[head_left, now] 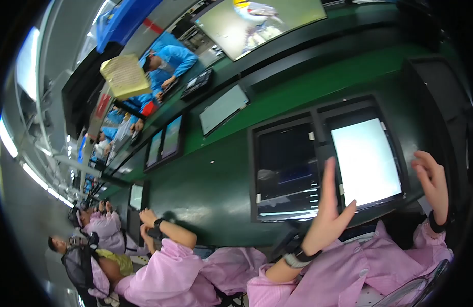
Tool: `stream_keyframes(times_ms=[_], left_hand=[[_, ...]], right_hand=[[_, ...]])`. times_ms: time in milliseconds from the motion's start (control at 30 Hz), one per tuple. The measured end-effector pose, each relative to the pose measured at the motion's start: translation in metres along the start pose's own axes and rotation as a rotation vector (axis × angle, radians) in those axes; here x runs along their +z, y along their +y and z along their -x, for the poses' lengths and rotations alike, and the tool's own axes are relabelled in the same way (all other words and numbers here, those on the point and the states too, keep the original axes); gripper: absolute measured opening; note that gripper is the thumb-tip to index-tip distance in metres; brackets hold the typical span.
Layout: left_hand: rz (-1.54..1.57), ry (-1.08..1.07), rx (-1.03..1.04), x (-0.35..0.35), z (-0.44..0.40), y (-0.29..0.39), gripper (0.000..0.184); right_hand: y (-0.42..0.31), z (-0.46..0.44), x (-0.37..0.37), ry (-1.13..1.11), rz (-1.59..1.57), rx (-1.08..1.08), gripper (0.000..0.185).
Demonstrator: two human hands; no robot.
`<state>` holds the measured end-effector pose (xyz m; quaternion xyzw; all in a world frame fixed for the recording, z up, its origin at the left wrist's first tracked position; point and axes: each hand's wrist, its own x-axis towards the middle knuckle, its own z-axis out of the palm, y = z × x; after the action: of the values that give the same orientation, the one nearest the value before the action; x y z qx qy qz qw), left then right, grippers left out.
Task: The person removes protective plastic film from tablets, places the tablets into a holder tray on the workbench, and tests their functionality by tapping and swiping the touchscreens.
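In front of me lies a black tray (320,130) with two compartments. A lit white tablet-like screen (367,161) sits in its right compartment, and a dark, glossy screen panel (287,162) in the left one. My left hand (326,217) is over the near edge, between the two screens, its fingers stretched out and the thumb apart. It holds nothing; whether it touches the lit screen I cannot tell. My right hand (432,184) is raised just right of the lit screen, fingers loosely bent and apart, with nothing in it.
A flat grey panel (223,110) and another tray with two screens (164,142) lie farther along the green bench (221,169). A dark tray (438,97) stands at the right. A monitor (262,23) is behind. A co-worker in pink (170,271) sits close on the left.
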<state>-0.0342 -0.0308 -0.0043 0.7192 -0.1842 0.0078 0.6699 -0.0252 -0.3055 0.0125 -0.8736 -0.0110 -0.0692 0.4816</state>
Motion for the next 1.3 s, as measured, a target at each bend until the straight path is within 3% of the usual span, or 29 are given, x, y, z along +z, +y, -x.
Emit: stream_keyframes(times_ms=[100, 167, 233, 300, 467, 567, 600, 833, 967, 1000, 1100, 1300], left_hand=[[-0.188, 0.282, -0.028, -0.025, 0.018, 0.014, 0.080], [-0.359, 0.538, -0.057, -0.052, 0.034, 0.000, 0.069], [-0.590, 0.781, -0.177, -0.077, 0.056, -0.022, 0.057], [-0.681, 0.862, -0.300, -0.100, 0.075, -0.047, 0.053], [-0.400, 0.968, -0.351, -0.110, 0.080, -0.075, 0.047], [-0.208, 1.008, -0.270, -0.100, 0.072, -0.080, 0.045], [-0.290, 1.043, -0.241, -0.096, 0.067, -0.077, 0.043], [-0.043, 1.041, -0.195, -0.098, 0.068, -0.083, 0.039], [-0.065, 1.110, -0.261, -0.089, 0.058, -0.072, 0.044], [-0.495, 1.048, -0.262, -0.080, 0.050, -0.056, 0.035], [-0.509, 1.036, -0.207, -0.083, 0.052, -0.059, 0.036], [-0.558, 1.129, -0.293, -0.077, 0.049, -0.062, 0.032]], right_hand=[[0.016, 0.003, -0.007, -0.236, 0.303, -0.256, 0.079], [0.038, 0.007, -0.002, -0.395, 0.245, -0.228, 0.103], [0.046, 0.013, 0.011, -0.387, 0.126, -0.182, 0.110], [0.045, 0.016, 0.021, -0.342, 0.090, -0.160, 0.108], [0.053, 0.014, 0.031, -0.211, 0.047, -0.132, 0.101], [0.053, 0.011, 0.032, -0.161, 0.045, -0.079, 0.099], [0.056, 0.014, 0.036, -0.109, 0.017, -0.080, 0.097], [0.059, 0.013, 0.054, 0.067, 0.061, -0.074, 0.089], [0.059, 0.006, 0.055, 0.074, 0.047, -0.089, 0.086], [0.063, 0.007, 0.054, 0.049, 0.002, -0.074, 0.086], [0.065, 0.009, 0.054, 0.047, -0.100, -0.112, 0.082], [0.071, -0.007, 0.058, 0.113, 0.020, -0.161, 0.070]])
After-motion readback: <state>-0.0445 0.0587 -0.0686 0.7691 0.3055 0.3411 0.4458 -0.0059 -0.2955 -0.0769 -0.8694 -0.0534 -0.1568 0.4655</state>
